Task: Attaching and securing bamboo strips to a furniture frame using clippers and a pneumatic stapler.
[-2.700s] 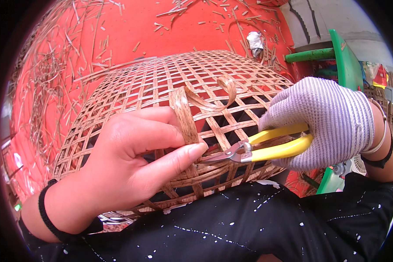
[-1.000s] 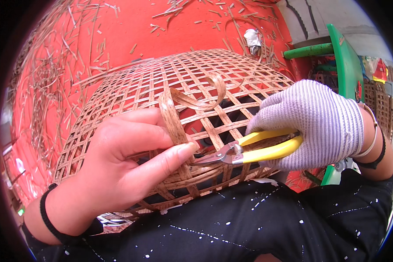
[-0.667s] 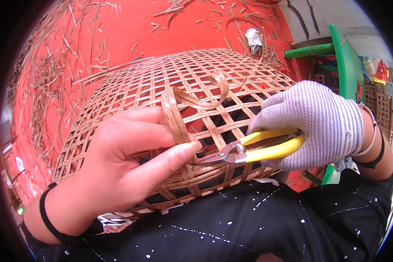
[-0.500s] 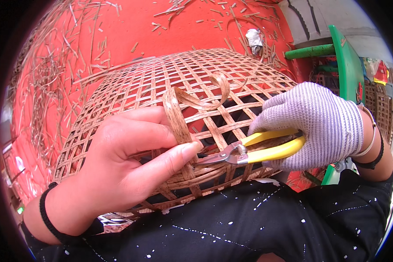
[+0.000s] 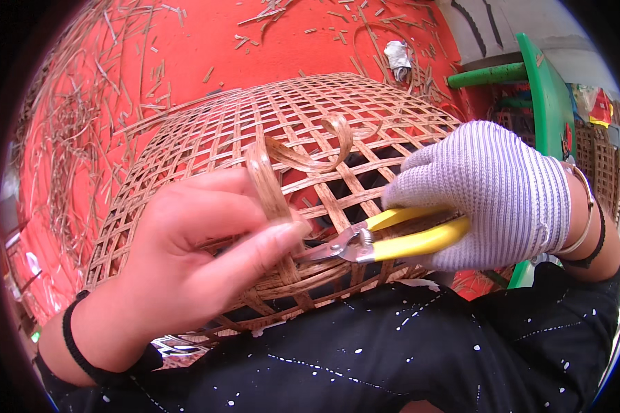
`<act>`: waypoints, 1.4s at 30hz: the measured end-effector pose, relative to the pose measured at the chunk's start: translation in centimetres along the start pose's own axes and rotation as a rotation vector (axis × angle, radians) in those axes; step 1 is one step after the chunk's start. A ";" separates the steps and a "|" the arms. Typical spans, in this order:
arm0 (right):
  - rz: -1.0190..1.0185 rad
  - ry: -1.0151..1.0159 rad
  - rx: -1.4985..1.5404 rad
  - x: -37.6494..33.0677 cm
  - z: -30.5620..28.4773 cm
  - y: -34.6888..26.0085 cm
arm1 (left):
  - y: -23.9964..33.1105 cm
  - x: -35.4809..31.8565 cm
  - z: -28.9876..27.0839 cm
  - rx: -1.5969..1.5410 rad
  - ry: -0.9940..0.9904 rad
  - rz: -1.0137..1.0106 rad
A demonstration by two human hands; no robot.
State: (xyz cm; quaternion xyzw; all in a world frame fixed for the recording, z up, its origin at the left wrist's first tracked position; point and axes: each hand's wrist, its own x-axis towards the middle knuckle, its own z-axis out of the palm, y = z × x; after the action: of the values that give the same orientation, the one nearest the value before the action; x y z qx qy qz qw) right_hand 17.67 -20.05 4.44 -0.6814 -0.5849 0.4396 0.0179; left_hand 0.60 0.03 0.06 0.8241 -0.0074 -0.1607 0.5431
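An open-weave basket [image 5: 207,148] of brown rattan-like strips lies across my lap. My bare left hand [image 5: 213,241] pinches a flat brown strip [image 5: 269,182] between thumb and forefinger at the basket's near edge; the strip's free end curls up and over to the right. In a striped knit glove, my right hand [image 5: 489,196] is closed round the yellow handles of a pair of pruning snips [image 5: 351,244]. Their metal blades point left and reach the strip's base just beside my left thumb. The blade tips are partly hidden there.
Cut strip ends and long loose strips [image 5: 76,131] litter the red floor [image 5: 186,48]. A crumpled white thing [image 5: 398,58] lies at the back. To the right stands a green plastic stool or chair [image 5: 544,103], with more woven work [image 5: 603,162] beyond it.
Both hands, with the strip and the snips, have shifted slightly left. My left hand is a little blurred by motion. The snips' blades stay at the strip's base.
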 end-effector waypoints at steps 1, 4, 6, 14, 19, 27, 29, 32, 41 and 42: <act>0.010 0.009 -0.039 0.0 0.1 -0.2 | -0.1 0.3 0.2 -0.129 0.164 -0.053; 0.024 0.076 -0.084 -0.5 0.2 -0.1 | -0.2 0.3 0.7 -0.260 0.351 -0.097; 0.005 0.231 -0.020 -1.6 0.4 1.0 | -0.1 0.4 0.2 -0.296 0.361 -0.155; 0.325 0.724 0.763 -6.8 4.9 3.4 | -0.2 0.3 0.5 -0.364 0.565 -0.121; 0.255 1.023 0.844 -9.1 9.5 4.0 | 1.9 -0.1 0.4 -0.119 0.054 -0.175; 0.096 1.358 -0.030 -5.3 12.3 5.7 | 3.7 0.7 1.7 0.205 -0.090 -0.040; 0.141 1.344 -0.025 -5.2 12.3 5.8 | 3.5 0.9 2.2 0.285 -0.079 -0.039; 0.142 1.380 -0.095 -5.3 12.4 5.4 | 2.1 1.5 2.5 0.098 -0.048 -0.129; 0.135 1.370 -0.074 -5.3 12.9 6.2 | 2.0 3.9 3.2 0.135 -0.089 -0.312; 0.134 1.378 -0.074 -5.3 13.0 6.4 | 2.7 4.0 3.6 0.004 -0.105 -0.401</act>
State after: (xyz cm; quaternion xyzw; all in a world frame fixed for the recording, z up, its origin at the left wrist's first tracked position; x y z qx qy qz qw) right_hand 14.97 -32.73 -3.89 -0.8400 -0.4116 -0.1133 0.3349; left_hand 3.84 -4.99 0.21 0.8006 0.1282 -0.3083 0.4975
